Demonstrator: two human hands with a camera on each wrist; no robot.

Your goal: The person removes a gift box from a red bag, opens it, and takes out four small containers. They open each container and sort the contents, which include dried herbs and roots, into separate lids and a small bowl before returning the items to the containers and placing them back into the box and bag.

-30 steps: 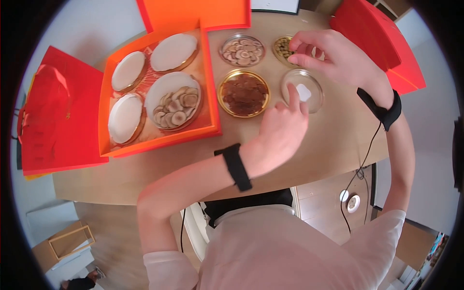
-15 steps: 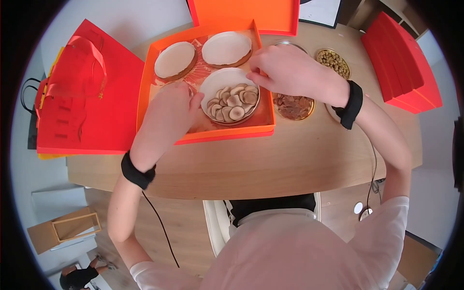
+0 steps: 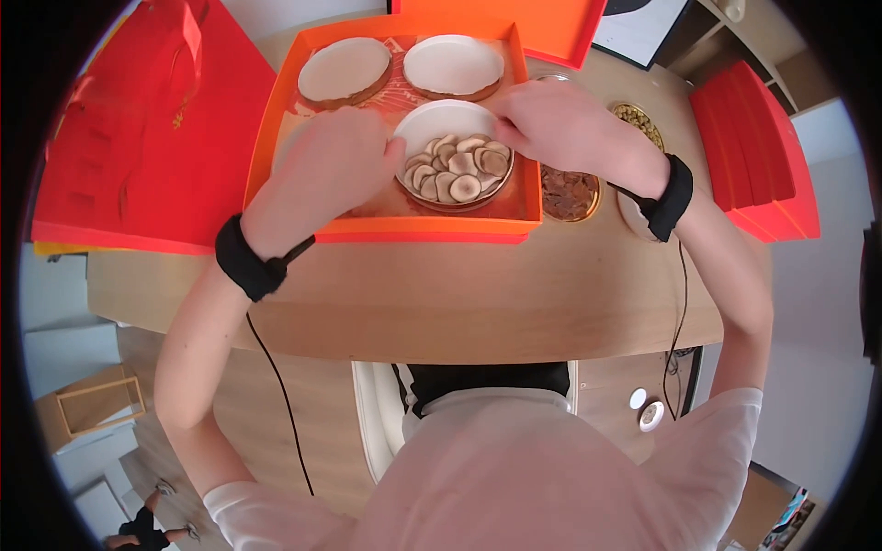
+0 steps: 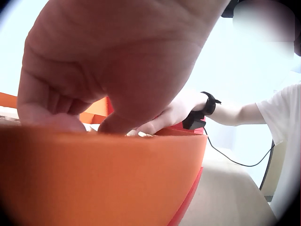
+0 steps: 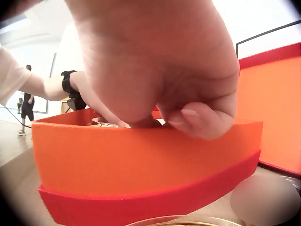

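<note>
Left hand (image 3: 338, 163) and right hand (image 3: 562, 130) have just moved to the orange box (image 3: 395, 226), making its white bowl (image 3: 439, 119) the focus.
The bowl sits between them, holding brown slices (image 3: 462, 165); fingers (image 5: 202, 120) curl downward, though any grip is hidden, so I cannot tell.

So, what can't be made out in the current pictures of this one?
- Left hand: in the left wrist view its fingertips drop behind the wall of the orange box, hiding any grip.
- Front-left of that box: covered by the left hand in the head view.
- Reddish-brown slices: partly hidden by the right hand in the head view.
- Gold-edged dish: cut off by the right wrist view's bottom edge.
</note>
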